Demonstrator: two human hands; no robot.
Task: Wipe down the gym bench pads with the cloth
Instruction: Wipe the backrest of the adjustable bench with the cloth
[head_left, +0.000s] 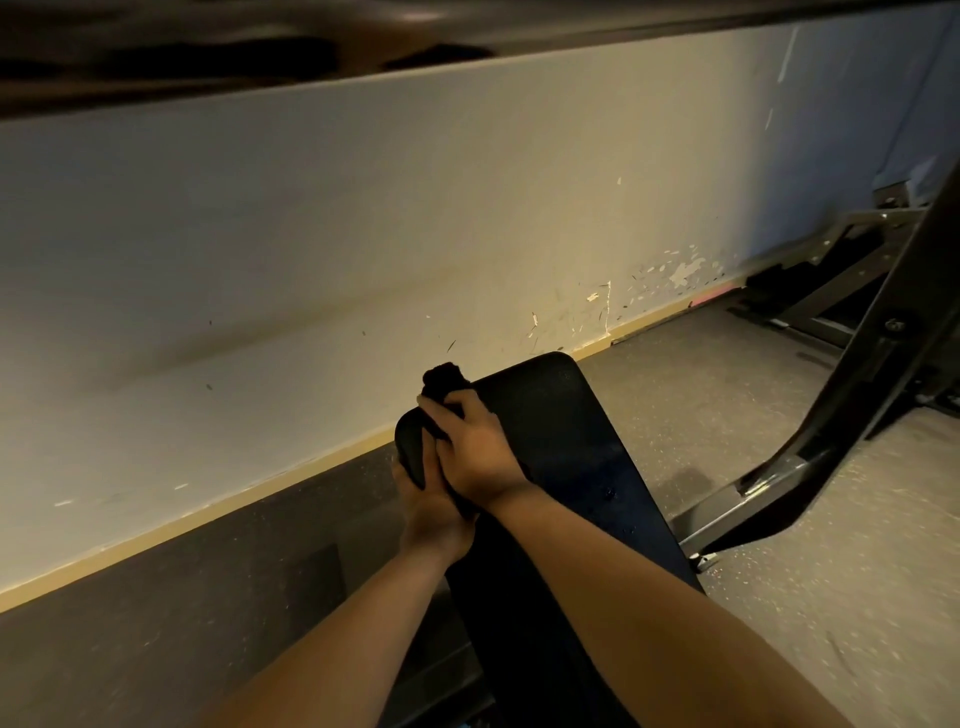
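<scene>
Bench pad: the long black bench pad (561, 431) runs from the bottom centre of the frame up to the middle. Its far end is rounded, and its near end is cut off by the lower edge.
Cloth: the black cloth (444, 379) is bunched at the pad's far left corner, just above centre. A lump of it pokes out past the fingers. Black on black, its outline is hard to follow, and the rest is hidden under the hand.
Right hand: the right hand (478, 447) has its fingers curled over the cloth, gripping it and holding it down on the pad's corner.
Left hand: the left hand (426, 514) is clamped on the pad's left edge, just below the right hand and touching it. Its fingers pass under the pad, out of sight.
Forearms: both come in bare from the bottom of the frame, and the right one crosses over the pad.
Wall: the cream wall (311, 234) fills the left and centre. Its paint is chipped at centre right, and a tan skirting strip (260, 499) runs along its foot.
Floor: the speckled grey floor (727, 395) is in shadow on the left.
Metal frame: a dark metal frame (857, 364) slants down the right side. It is cut off by the right edge, and I cannot tell what kind of machine it is.
Top of frame: a blurred dark bar (208, 52) crosses the top, too smeared to identify.
</scene>
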